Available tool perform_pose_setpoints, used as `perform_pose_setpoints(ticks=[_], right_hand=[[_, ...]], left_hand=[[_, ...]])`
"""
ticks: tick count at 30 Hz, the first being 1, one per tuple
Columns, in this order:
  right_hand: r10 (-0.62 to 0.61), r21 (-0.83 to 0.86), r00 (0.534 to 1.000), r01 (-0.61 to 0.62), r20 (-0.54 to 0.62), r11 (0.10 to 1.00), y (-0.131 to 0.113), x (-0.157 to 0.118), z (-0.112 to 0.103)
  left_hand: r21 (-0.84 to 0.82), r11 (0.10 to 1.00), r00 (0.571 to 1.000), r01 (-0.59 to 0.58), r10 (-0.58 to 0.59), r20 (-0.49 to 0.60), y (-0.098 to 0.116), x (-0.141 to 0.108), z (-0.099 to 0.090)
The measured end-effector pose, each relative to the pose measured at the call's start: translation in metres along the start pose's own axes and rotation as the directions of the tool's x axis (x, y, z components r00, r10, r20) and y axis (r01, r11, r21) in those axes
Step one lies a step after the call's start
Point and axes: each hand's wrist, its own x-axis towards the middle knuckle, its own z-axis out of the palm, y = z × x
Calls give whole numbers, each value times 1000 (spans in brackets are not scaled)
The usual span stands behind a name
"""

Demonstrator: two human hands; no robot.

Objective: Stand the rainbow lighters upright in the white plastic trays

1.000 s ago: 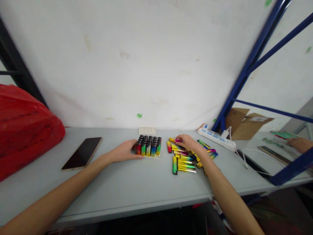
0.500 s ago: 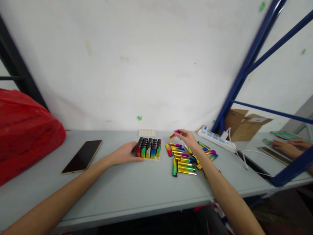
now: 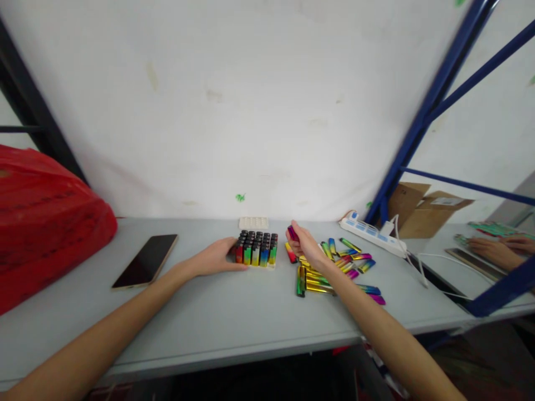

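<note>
Since the frame half a second ago, the right hand [image 3: 307,246] has drawn a little nearer the person over the worktop [image 3: 200,317], and the lighter [image 3: 292,234] in its fingers, which then showed a yellow end pointing left, now shows mainly its purple part. That hand is closed narrowly around the lighter, above the left part of the loose lighters [image 3: 320,288]. These lie scattered to the right, yellow, green, blue and purple, some hidden beneath the hand and forearm. The left hand [image 3: 215,258] has stayed put, thumb and fingers spread around the left side of the upright lighters [image 3: 256,250], which stand in close rows with black tops up in a white tray [image 3: 271,267]. Just behind sits a second white tray [image 3: 253,223], near the wall. A phone [image 3: 145,262] lies well to the left, near a red bag [image 3: 54,223]; a power strip [image 3: 371,234] lies to the right.
</note>
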Motion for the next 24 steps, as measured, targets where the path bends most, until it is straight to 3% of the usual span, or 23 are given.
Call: perform_pose_setpoints(ticks=[7,24], right_hand=[[85,7,991,-84,-100,996,4,-2,21],[-5,-147,996,-9,-94,989,11,-1,17]], left_hand=[[29,999,1000,16,-16,-6,4,-1,-1],[68,997,999,32,-34,28,9,-1,-3]])
